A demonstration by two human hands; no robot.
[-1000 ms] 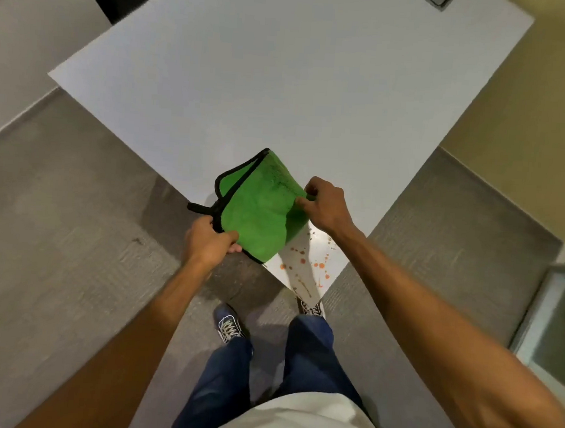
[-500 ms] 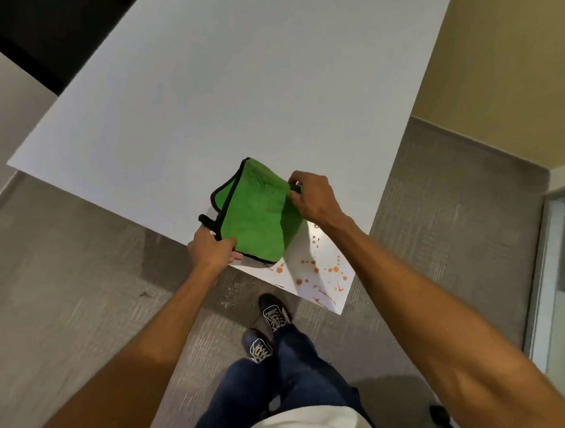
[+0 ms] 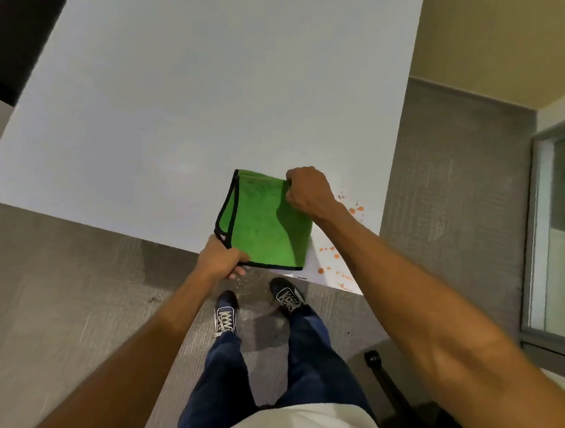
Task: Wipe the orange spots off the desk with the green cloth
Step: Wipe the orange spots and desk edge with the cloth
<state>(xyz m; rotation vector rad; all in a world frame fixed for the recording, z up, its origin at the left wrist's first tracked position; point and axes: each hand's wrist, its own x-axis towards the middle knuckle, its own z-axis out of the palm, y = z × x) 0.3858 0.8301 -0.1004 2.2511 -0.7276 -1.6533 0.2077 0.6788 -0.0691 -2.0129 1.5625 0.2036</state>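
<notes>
A green cloth point(image 3: 264, 222) with black edging is folded and stretched between both hands over the white desk's point(image 3: 199, 91) near right corner. My left hand point(image 3: 221, 258) pinches its near left corner at the desk's front edge. My right hand point(image 3: 306, 190) grips its far right corner. Orange spots point(image 3: 333, 251) speckle the desk to the right of the cloth, partly hidden by my right forearm; more orange spots point(image 3: 355, 209) lie beyond the arm near the right edge.
Grey floor surrounds the desk's front and right edges. My feet point(image 3: 254, 307) stand just before the front edge. A black chair base point(image 3: 392, 392) sits at the lower right. A yellow wall and a glass door point(image 3: 564, 227) are on the right.
The view has swung so the desk's front edge now lies square to me. Both hands kept hold of the cloth and straightened it out flat over the desk corner.
</notes>
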